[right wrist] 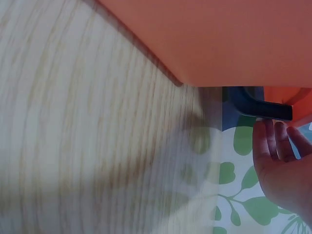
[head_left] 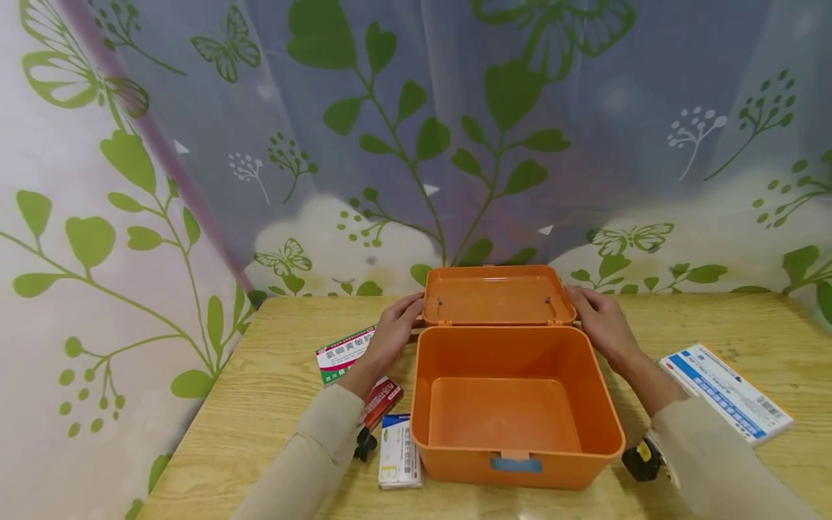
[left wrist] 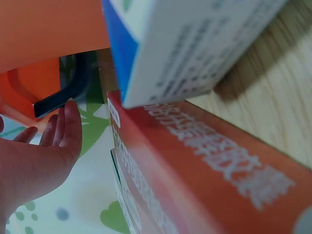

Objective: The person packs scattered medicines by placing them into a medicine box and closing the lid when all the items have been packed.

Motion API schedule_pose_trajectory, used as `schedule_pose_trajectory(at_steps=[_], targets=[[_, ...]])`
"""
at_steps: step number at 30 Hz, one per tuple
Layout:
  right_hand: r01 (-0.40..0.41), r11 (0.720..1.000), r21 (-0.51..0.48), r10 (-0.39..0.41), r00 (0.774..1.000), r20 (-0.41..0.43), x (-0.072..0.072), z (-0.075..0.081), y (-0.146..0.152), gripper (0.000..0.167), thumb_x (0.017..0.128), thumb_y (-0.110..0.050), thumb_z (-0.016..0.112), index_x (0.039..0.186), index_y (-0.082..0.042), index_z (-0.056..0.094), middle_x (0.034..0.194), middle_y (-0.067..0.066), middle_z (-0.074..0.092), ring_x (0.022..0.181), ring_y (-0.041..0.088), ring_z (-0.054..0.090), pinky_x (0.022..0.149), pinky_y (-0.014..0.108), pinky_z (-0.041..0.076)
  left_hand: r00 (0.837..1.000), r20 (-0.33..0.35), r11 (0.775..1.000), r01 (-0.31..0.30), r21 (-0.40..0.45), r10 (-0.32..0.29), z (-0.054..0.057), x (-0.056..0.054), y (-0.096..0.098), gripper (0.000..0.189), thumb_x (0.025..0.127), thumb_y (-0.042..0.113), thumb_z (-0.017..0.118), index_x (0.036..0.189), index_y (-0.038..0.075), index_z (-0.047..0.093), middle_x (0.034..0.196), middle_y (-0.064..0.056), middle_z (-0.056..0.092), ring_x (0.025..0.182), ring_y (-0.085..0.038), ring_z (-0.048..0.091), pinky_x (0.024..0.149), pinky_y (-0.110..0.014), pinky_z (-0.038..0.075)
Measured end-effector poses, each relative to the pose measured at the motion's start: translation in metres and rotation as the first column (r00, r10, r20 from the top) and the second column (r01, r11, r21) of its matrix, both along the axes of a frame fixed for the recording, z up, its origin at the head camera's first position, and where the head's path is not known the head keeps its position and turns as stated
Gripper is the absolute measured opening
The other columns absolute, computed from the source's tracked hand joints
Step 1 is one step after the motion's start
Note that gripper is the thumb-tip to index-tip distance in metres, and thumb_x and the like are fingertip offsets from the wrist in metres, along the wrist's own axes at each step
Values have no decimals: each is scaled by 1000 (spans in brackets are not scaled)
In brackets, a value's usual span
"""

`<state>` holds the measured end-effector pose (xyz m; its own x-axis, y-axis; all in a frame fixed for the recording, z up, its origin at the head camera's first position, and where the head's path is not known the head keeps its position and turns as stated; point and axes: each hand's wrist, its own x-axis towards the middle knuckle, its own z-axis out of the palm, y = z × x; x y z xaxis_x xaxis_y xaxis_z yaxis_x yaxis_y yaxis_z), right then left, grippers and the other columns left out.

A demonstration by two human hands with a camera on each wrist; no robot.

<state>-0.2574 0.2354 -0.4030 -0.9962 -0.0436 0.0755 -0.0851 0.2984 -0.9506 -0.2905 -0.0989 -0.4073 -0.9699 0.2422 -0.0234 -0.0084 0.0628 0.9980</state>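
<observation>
An orange plastic box (head_left: 513, 412) stands with its lid (head_left: 494, 296) raised behind it, the inside bare. At the lid's left edge my left hand (head_left: 390, 331) holds on, thumb toward the front and fingers reaching behind. My right hand (head_left: 604, 325) holds the opposite edge in much the same way. In the left wrist view, the left hand's fingertips are right at a dark handle (left wrist: 58, 100) on the back of the lid. The right wrist view shows the right fingertips at the handle's other end (right wrist: 268, 109). A blue latch (head_left: 516, 464) sits on the box front.
Left of the box lie a green-and-white medicine box (head_left: 334, 361), a red one (head_left: 383, 399) and a white-and-blue one (head_left: 399, 451). A flat blue-and-white box (head_left: 724, 393) lies at right on the wooden table (head_left: 227, 433). A patterned curtain (head_left: 390, 180) hangs behind.
</observation>
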Motion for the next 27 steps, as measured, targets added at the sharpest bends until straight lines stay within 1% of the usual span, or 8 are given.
schedule_pose_trajectory(at_steps=[2, 4, 10, 13, 15, 20, 23, 27], targets=[[-11, 1000, -6, 11, 1000, -8, 2, 0, 2, 65, 102, -44, 35, 144, 6, 34, 137, 29, 42, 90, -4, 57, 77, 18, 52, 1000, -13, 1000, -4, -13, 3, 0, 2, -2, 48, 103, 33, 44, 143, 7, 43, 134, -15, 52, 113, -32, 57, 94, -46, 47], [-23, 1000, -2, 23, 1000, -21, 4, 0, 4, 63, 103, -42, 34, 144, 6, 35, 134, 29, 44, 90, -5, 58, 78, 19, 52, 1000, -21, 1000, -13, -27, 13, 0, 5, -4, 48, 103, 34, 43, 142, 6, 44, 132, -16, 53, 113, -32, 57, 93, -46, 48], [-37, 998, 55, 41, 997, -70, 10, 2, 12, 59, 104, -40, 33, 143, 4, 37, 130, 28, 48, 96, 4, 60, 82, 25, 53, 999, -40, 997, -31, -72, 28, 3, 15, -15, 45, 103, 32, 42, 141, 7, 46, 127, -15, 54, 111, -33, 57, 93, -49, 47], [-44, 995, 90, 52, 994, -95, 15, 3, 19, 57, 104, -38, 32, 142, 4, 38, 130, 28, 48, 99, 9, 61, 82, 25, 53, 999, -48, 995, -23, -97, 18, 4, 21, -21, 44, 103, 33, 42, 140, 9, 46, 127, -14, 54, 111, -32, 57, 93, -49, 47], [-50, 993, 108, 61, 992, -106, 19, 5, 23, 55, 105, -36, 32, 142, 5, 38, 130, 28, 48, 99, 7, 61, 81, 23, 52, 999, -45, 994, -15, -107, 10, 5, 25, -24, 45, 103, 33, 42, 141, 9, 46, 128, -14, 54, 112, -31, 57, 93, -48, 47], [-60, 987, 146, 78, 990, -118, 30, 11, 30, 53, 105, -34, 34, 141, 4, 40, 130, 26, 48, 96, -3, 58, 78, 22, 53, 997, -59, 995, 48, -91, -53, 10, 38, -31, 45, 103, 30, 42, 142, 7, 43, 134, -19, 49, 117, -35, 53, 94, -51, 46], [-73, 980, 184, 98, 987, -130, 37, 14, 32, 51, 105, -32, 35, 140, 4, 41, 131, 25, 48, 96, -6, 57, 77, 21, 53, 993, -64, 992, 88, -92, -95, 13, 47, -34, 45, 103, 29, 42, 142, 7, 42, 137, -21, 45, 119, -36, 51, 94, -51, 46], [-89, 965, 248, 126, 983, -137, 47, 18, 31, 47, 105, -30, 37, 140, 1, 43, 132, 22, 49, 97, -7, 56, 78, 20, 53, 990, -75, 985, 108, -136, -119, 15, 59, -35, 45, 103, 31, 42, 143, 9, 42, 138, -19, 45, 118, -32, 53, 91, -48, 49]])
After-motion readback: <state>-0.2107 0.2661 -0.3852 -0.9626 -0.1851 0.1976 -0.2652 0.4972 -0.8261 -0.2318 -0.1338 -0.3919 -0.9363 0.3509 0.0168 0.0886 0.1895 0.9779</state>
